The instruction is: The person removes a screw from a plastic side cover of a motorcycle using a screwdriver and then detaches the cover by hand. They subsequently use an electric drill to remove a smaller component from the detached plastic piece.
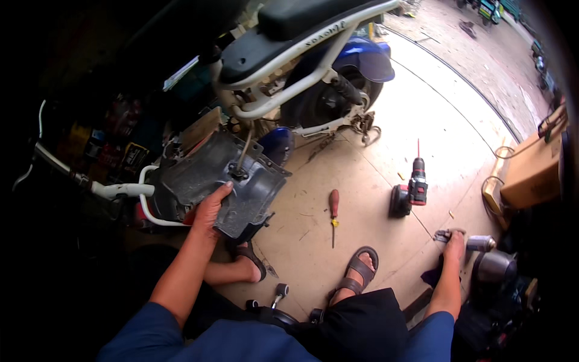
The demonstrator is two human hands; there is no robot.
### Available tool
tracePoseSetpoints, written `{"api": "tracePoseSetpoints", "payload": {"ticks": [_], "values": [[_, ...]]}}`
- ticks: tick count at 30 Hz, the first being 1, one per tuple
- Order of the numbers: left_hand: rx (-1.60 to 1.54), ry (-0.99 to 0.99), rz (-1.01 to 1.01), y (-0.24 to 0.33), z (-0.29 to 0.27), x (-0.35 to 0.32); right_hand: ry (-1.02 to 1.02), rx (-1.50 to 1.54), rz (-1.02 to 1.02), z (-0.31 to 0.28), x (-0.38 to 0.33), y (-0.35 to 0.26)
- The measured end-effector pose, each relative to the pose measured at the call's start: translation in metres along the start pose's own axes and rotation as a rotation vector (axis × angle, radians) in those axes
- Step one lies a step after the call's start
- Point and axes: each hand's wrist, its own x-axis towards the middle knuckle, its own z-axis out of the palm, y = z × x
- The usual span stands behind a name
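Blue shirt (241, 345) nearest cam. Scooter (256, 63) beyond; blk plastic panel (202, 166) L of centre, near edge clasped in L hand (211, 208), thumb on top, fingers hidden. Drill (417, 187) on floor. Spray can (480, 243) by R hand (456, 242), screwdriver (335, 205) mid-floor, small dark item (442, 235) at R fingertips; can't tell if gripped.

Screwdriver (335, 206) interrupts open floor (377, 220) beside panel (254, 192); left unclear.

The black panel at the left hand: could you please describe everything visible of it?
The black panel looks like scuffed plastic, broad and curved, with a dark fitting near its middle, where a thin rod meets it. It is tilted, left of the screwdriver. The left hand holds it, thumb on top; whether it is fastened is unclear.
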Motion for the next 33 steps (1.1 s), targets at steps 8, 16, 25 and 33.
{"api": "tracePoseSetpoints", "payload": {"ticks": [8,16,25,33], "values": [[0.062,0.056,0.092,0.001,-0.010,0.003,0.006,0.004,-0.011,-0.047,-0.024,-0.008],[0.108,0.067,0.234,0.009,-0.030,-0.017,0.598,0.794,0.304,-0.202,-0.079,-0.146],[0.204,-0.070,0.256,0.021,-0.045,0.025,-0.122,1.752,-0.177,-0.369,-0.107,-0.287],[0.304,-0.092,0.349,0.005,-0.063,0.050,-0.414,1.565,-0.416,-0.508,-0.113,-0.412]]}}
